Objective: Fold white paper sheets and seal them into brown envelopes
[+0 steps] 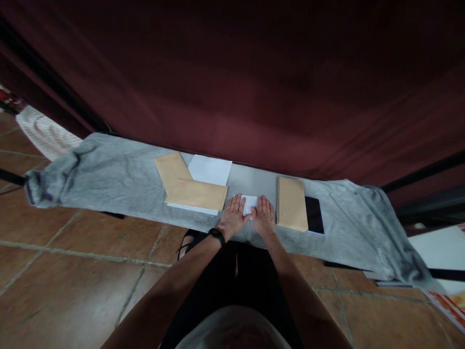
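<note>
A small white piece of paper (249, 204), seemingly folded, lies on the grey cloth in front of me. My left hand (233, 216) presses flat on its left side, fingers stretched forward. On its right side rests my right hand (263, 216), also flat with the fingers extended. Parts of the paper are hidden under both palms. Just left of my left hand is a brown envelope (198, 193), lying over white paper and overlapping another brown envelope (169, 169). To the right of my right hand sits a stack of brown envelopes (291, 203).
A dark-screened tablet or phone (314, 214) lies partly under the right envelopes. Behind the left envelopes is a white sheet (210, 169). The grey cloth (119, 179) covers a long narrow surface. A dark red curtain (232, 111) hangs along its far edge.
</note>
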Available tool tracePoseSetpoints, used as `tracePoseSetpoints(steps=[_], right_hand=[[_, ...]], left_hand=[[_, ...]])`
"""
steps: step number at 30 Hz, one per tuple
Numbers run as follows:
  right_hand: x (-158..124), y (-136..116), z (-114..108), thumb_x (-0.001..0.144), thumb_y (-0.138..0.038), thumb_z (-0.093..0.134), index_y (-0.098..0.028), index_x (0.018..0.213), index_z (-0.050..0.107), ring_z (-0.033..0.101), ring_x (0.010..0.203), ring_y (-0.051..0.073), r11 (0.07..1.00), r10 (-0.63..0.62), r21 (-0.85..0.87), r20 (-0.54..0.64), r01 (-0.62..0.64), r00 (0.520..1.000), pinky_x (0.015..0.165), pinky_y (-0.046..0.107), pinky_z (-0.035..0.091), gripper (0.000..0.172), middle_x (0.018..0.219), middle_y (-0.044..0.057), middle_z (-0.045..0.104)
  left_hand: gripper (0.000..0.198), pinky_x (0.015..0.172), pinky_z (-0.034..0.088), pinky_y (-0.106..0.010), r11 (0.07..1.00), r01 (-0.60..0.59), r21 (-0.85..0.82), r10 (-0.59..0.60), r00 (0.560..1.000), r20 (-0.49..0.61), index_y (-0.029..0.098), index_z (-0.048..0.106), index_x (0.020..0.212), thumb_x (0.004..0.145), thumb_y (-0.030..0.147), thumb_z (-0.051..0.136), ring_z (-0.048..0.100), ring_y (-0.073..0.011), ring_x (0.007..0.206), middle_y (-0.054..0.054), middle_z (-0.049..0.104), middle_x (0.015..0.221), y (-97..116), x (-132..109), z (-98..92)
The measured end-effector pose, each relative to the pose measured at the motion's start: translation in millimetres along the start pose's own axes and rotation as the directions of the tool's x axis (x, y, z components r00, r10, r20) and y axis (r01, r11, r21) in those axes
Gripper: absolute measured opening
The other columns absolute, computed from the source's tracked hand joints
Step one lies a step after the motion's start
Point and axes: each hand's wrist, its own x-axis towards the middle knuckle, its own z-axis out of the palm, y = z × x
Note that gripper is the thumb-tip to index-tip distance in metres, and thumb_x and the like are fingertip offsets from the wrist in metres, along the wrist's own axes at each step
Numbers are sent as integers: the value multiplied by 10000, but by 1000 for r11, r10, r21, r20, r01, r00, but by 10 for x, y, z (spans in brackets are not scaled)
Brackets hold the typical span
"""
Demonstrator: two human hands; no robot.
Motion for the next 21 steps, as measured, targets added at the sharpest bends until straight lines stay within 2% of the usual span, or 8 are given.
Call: tracePoseSetpoints(steps=[7, 12, 15, 18, 21], right_hand=[[-6, -11, 34, 1039, -442, 268, -39, 1574, 261, 274, 1499, 311, 998, 55, 19, -13, -55, 998, 1209, 510, 186, 670, 1630, 213, 274], [-13, -36, 3, 1039, -425, 273, -46, 1572, 272, 294, 1492, 311, 998, 65, 28, -23, -64, 998, 1205, 516, 193, 655, 1620, 215, 299], [6, -58, -62, 1038, -394, 310, -18, 1569, 260, 282, 1496, 314, 997, 80, -4, 28, -80, 996, 1207, 516, 193, 653, 1623, 231, 281], [15, -68, -151, 1040, -357, 332, -20, 1566, 270, 274, 1502, 301, 997, 75, -20, 56, -74, 996, 1208, 512, 202, 628, 1623, 228, 280], [-80, -67, -229, 1054, -317, 293, -47, 1553, 323, 293, 1500, 273, 1000, -11, 13, 42, 11, 999, 1209, 482, 231, 569, 1619, 185, 316]], left_hand=[[767, 1251, 166, -453, 996, 83, 19, -84, 996, 16, 0, 291, 1550, 985, 510, 380, 176, -323, 1541, -222, 221, 1644, 32, -44, -20], [658, 1237, 218, -486, 996, 86, -11, -86, 995, -59, 5, 278, 1553, 1009, 373, 331, 225, -306, 1530, -228, 285, 1619, 77, -243, -12], [635, 1241, 225, -495, 1000, -3, -26, 0, 993, -117, 70, 234, 1581, 1010, 325, 343, 235, -276, 1529, -188, 305, 1622, 184, -431, 30], [642, 1245, 235, -483, 993, -119, -18, 116, 986, -118, 85, 252, 1579, 1016, 369, 373, 225, -268, 1533, -179, 291, 1629, 269, -583, 49], [656, 1245, 243, -469, 985, -172, 1, 171, 981, -87, 65, 317, 1551, 1015, 435, 397, 221, -278, 1533, -191, 296, 1625, 257, -643, 15]])
